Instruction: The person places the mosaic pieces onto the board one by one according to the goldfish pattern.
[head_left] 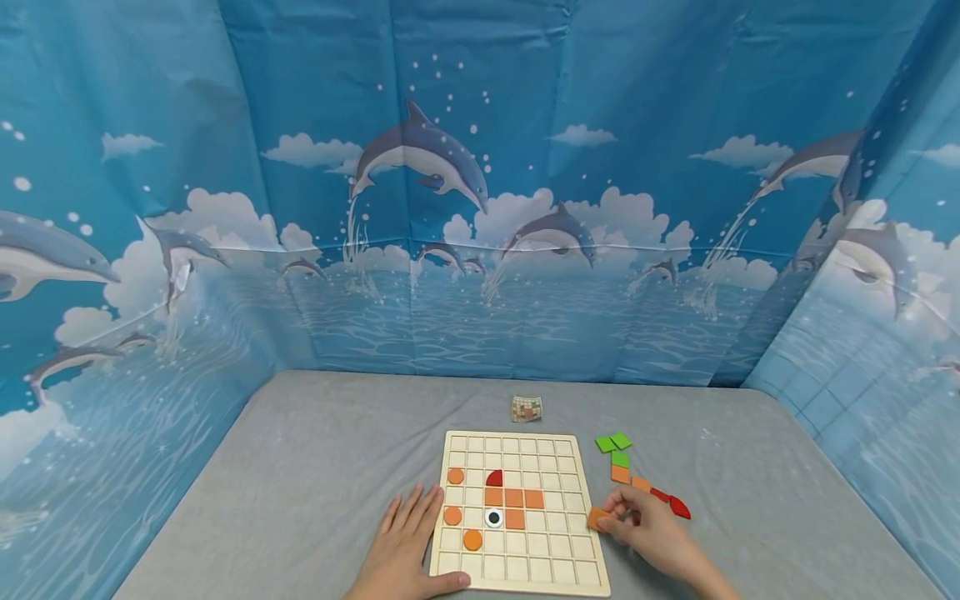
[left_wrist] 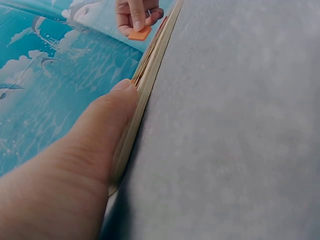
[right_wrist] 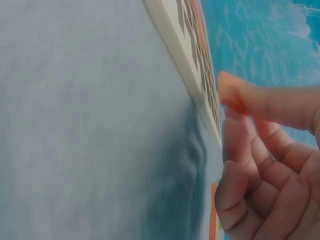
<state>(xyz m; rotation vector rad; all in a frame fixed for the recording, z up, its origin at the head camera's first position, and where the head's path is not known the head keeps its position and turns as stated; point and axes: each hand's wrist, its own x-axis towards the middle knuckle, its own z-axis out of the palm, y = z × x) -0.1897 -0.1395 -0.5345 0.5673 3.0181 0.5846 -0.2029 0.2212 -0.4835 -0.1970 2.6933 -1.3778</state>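
Observation:
A pale wooden grid board lies on the grey cloth. My left hand rests at its left side, fingers straight and spread, with the thumb on the near left edge. Between thumb and fingers of my right hand is pinched an orange square tile, held at the board's right edge. Set in the grid are several orange squares, several orange discs, a red quarter-round tile and a white disc with a black dot. The left wrist view also shows the pinched tile.
Right of the board lie several green squares, loose orange squares and red pieces, some partly behind my right hand. A small patterned card sits beyond the far edge. A dolphin-print curtain encloses the table.

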